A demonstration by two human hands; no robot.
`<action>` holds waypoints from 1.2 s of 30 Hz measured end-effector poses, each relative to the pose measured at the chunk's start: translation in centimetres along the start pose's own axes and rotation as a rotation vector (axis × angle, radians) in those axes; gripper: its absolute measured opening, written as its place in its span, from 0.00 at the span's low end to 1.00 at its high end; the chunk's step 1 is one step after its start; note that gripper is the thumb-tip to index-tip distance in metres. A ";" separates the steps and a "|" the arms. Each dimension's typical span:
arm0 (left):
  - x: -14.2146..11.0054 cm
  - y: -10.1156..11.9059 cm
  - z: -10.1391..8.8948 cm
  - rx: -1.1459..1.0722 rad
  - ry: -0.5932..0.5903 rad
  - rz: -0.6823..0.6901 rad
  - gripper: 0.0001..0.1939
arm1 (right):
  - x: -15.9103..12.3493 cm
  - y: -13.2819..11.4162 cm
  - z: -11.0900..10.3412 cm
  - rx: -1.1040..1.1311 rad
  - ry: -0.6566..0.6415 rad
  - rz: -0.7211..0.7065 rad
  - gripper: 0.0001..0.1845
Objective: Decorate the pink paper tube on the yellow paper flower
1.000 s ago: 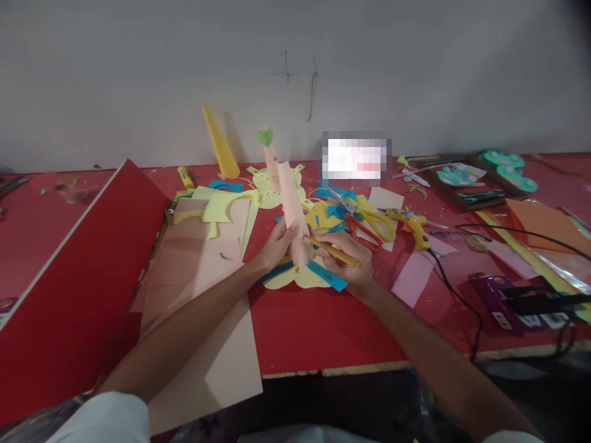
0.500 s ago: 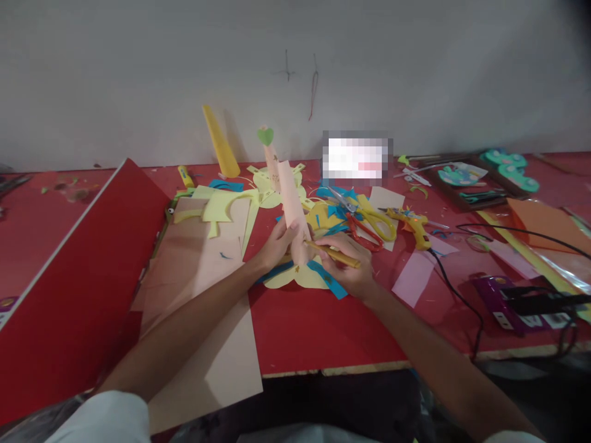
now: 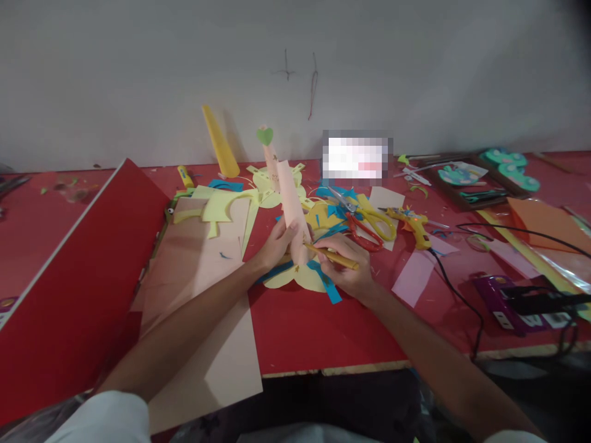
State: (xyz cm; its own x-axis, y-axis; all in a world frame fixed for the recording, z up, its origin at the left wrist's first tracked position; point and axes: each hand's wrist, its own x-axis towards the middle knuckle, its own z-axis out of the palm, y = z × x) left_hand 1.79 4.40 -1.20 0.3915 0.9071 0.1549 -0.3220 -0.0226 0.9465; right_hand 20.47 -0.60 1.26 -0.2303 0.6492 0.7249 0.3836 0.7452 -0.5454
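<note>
My left hand grips the lower left side of a pale pink paper tube, which leans a little to the left. In my right hand is a golden-yellow pen, its tip touching or very near the tube's lower part, where small gold marks show. Below the tube spreads a pale yellow scalloped paper base with blue paper strips on it. Behind stands a similar pink tube on a yellow flower-shaped base, topped by a green heart.
Scissors with yellow handles and red ones lie among blue and yellow scraps. A yellow glue gun trails a black cord to the right, near a purple box. Left are paper sheets and a raised red board.
The blue strip near my right hand has shifted slightly left and down. The pen has moved only a little; my left hand and the tube stay in place.
</note>
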 end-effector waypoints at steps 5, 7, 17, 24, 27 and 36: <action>0.0 0.1 0.0 0.029 0.029 -0.019 0.32 | -0.1 0.0 0.1 0.004 0.009 -0.005 0.06; 0.0 0.0 0.0 0.020 0.029 -0.020 0.32 | -0.1 0.0 0.1 0.013 -0.006 -0.013 0.06; 0.1 -0.8 -0.5 -0.035 0.002 -0.010 0.32 | -0.2 0.0 0.0 0.036 -0.029 -0.028 0.06; 0.0 -0.5 -0.3 -0.032 0.011 -0.021 0.32 | -0.3 0.3 0.1 0.028 -0.007 -0.027 0.06; 0.1 -0.6 -0.3 -0.035 0.001 -0.013 0.32 | -0.2 0.2 0.1 0.032 -0.039 -0.049 0.06; 0.0 -0.3 -0.1 -0.049 -0.003 -0.002 0.32 | -0.5 0.4 0.2 0.075 -0.080 -0.087 0.07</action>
State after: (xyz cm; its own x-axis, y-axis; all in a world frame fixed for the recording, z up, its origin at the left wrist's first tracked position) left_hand 1.75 4.48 -1.48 0.3945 0.9059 0.1538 -0.3634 0.0002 0.9316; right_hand 20.59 -0.59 0.63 -0.3318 0.5892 0.7367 0.2916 0.8068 -0.5139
